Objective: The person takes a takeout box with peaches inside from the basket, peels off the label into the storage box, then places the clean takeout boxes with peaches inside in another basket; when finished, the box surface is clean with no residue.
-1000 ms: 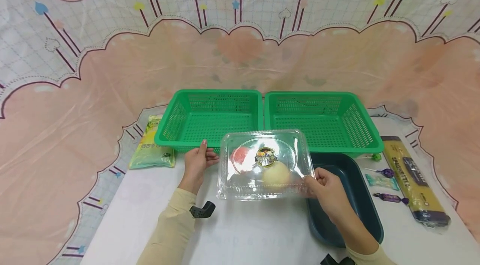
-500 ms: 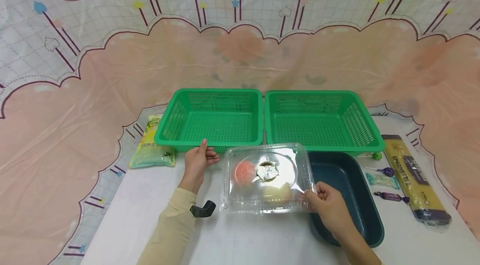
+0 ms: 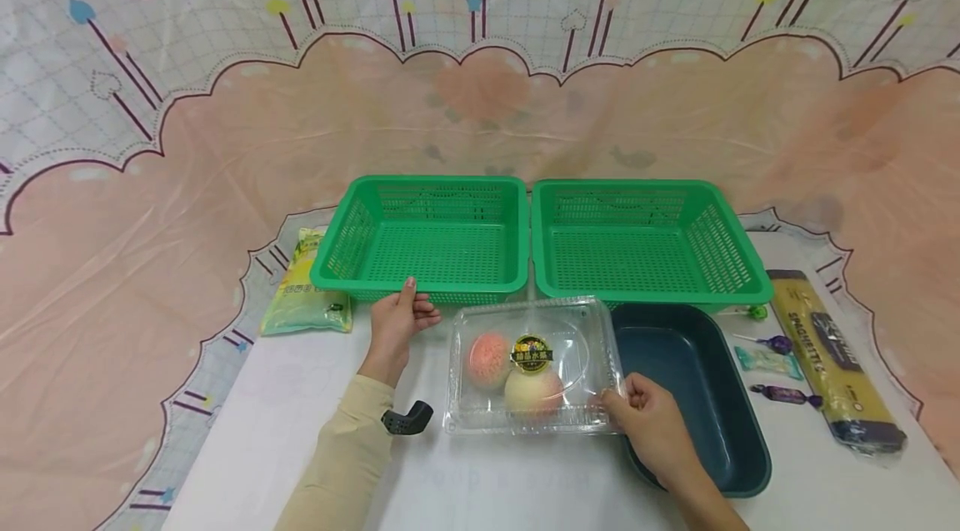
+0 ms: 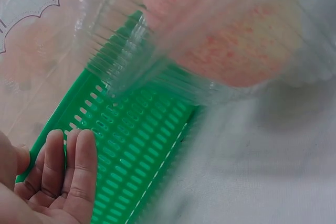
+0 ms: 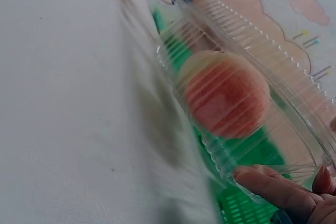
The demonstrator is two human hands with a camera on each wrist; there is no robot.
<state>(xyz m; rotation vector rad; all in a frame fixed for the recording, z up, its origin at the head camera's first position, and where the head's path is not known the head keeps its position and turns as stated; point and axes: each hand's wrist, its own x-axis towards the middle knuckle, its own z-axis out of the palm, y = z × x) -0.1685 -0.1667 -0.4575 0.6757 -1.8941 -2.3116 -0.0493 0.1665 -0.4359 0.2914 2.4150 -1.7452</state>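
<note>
Two peaches point(image 3: 513, 373) inside clear clamshell box point(image 3: 534, 364) at lower centre of head view, on white table point(image 3: 300, 431). Right hand point(image 3: 647, 418) pinches box's near right corner — thumb on top, fingers beneath. Left hand point(image 3: 397, 323) grips front rim of left green basket point(image 3: 427, 235), fingers curled over. Dark blue tray point(image 3: 697, 381) just right of box.

Your left hand point(image 3: 396, 326) and right hand point(image 3: 651, 424) are both bare, with no gloves, rings or watch showing. A pale cream long sleeve point(image 3: 339, 464) covers your left forearm down to the wrist, and a small black curved mount point(image 3: 405, 418) sticks out beside that wrist. Your left fingernails are short and unpainted.
</note>
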